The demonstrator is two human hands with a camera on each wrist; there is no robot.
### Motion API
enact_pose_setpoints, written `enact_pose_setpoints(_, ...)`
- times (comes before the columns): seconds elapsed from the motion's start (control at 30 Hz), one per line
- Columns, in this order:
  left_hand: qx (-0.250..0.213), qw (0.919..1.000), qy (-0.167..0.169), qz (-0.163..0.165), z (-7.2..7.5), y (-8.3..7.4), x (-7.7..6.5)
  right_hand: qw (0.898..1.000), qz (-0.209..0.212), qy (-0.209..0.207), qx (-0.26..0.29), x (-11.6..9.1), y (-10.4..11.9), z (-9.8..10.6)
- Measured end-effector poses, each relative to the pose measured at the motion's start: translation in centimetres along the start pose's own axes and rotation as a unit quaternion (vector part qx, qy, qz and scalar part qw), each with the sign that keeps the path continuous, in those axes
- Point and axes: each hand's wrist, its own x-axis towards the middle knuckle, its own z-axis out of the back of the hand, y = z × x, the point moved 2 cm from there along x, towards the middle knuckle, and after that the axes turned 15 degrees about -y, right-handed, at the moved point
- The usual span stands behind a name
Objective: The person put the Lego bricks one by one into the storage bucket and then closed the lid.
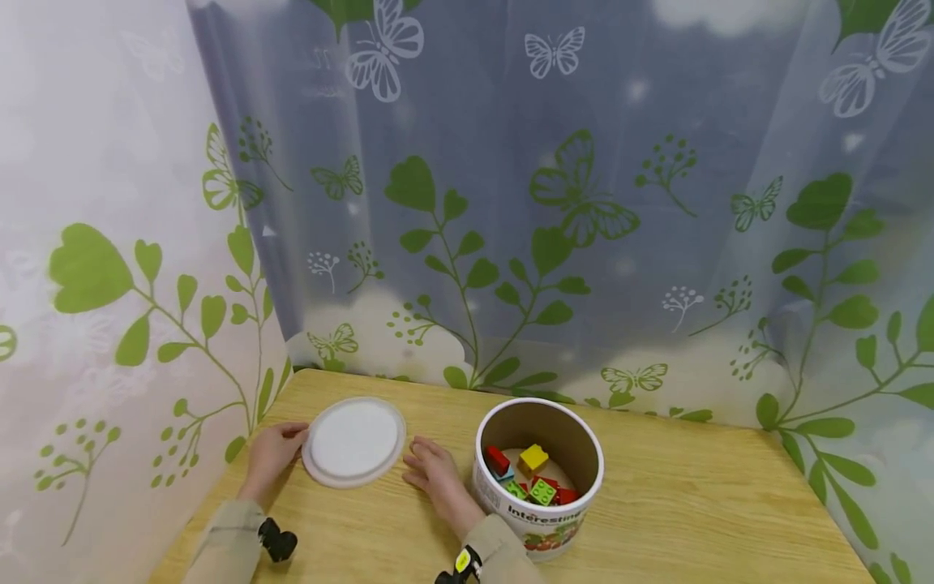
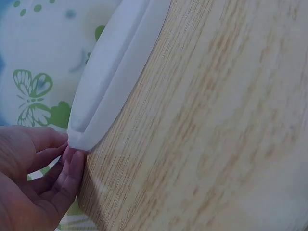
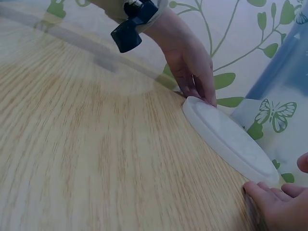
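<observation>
A round white plastic lid [image 1: 353,438] lies on the left part of the wooden table. My left hand [image 1: 273,458] is at its left edge; in the left wrist view, thumb and fingers [image 2: 71,163] pinch the rim. On the lid's other side is my right hand [image 1: 441,483], fingers spread and pointing toward the rim, with nothing in its grasp. Beside the right hand stands a white tub [image 1: 543,517] lettered "Interesting", its top uncovered. Inside are toy building bricks: a yellow brick [image 1: 533,459], a green brick [image 1: 543,491], a red brick [image 1: 498,460] and several others.
The wood-grain table [image 1: 693,495] meets a hanging curtain [image 1: 481,268] at its back edge, printed with leaves and butterflies. A pale printed sheet [image 1: 131,365] borders the left side. A black wrist device [image 1: 277,542] sits at the left cuff.
</observation>
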Motion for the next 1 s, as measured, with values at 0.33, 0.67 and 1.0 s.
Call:
enact_pose_setpoints(0.33, -0.002, 0.9999, 0.008, -0.012, -0.1, -0.4, -0.2, 1.0, -0.019, 0.004, 0.008, -0.1, 0.0, -0.1)
enact_pose_setpoints(0.67, -0.021, 0.9997, 0.007, 0.009, -0.1, -0.5, -0.9, 1.0, -0.007, 0.003, 0.001, -1.5, 0.5, -0.2)
enact_pose_setpoints(1.0, -0.092, 0.9926, -0.001, 0.078, 0.4, -1.2, -1.3, 1.0, 0.003, -0.011, 0.011, -2.6, 2.0, -0.2)
